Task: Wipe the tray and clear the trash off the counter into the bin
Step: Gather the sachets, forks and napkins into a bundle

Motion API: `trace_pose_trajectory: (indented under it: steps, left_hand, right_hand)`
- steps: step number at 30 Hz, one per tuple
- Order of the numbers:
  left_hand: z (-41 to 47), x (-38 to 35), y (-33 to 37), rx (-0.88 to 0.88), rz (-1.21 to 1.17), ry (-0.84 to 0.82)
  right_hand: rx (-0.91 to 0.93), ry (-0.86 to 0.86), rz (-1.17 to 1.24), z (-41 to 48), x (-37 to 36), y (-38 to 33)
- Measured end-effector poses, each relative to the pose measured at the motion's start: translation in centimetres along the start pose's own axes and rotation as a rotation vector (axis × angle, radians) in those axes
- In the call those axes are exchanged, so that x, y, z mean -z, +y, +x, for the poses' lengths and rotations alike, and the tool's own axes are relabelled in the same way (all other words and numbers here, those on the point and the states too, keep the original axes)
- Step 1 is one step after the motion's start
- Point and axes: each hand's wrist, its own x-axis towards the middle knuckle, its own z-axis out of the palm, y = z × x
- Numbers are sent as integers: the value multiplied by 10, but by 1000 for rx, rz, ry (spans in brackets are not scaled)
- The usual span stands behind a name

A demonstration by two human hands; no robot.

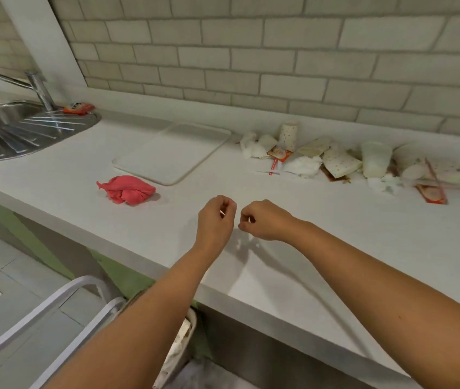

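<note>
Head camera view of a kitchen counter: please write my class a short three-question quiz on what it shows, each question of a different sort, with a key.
1. True or false: the red cloth lies on the tray.
2. Where is the pile of trash? A on the tray; B on the counter, to the right of the tray; C on the floor.
3. Fill the gap: the orange packet lies by the base of the ___ at the sink.
Key: 1 false, it lies on the counter beside the tray. 2 B. 3 tap.
</note>
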Motion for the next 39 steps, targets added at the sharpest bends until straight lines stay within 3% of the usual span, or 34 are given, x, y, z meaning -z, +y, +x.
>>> trace_pose_trajectory:
  steps: [15, 28, 35, 39]
  left_hand:
    - [42, -198, 84, -116, 203, -450]
    - [62, -319, 127, -285, 342, -547]
    - [74, -373, 146, -377, 471, -550]
    - [75, -393, 143, -360, 603, -594]
  right_hand:
    - [-381, 186, -11, -49, 69, 210]
    - [-713, 347, -7, -73, 97, 365]
    - [-770, 510, 66, -72, 109, 410]
    - [-793, 475, 94, -59, 113, 422]
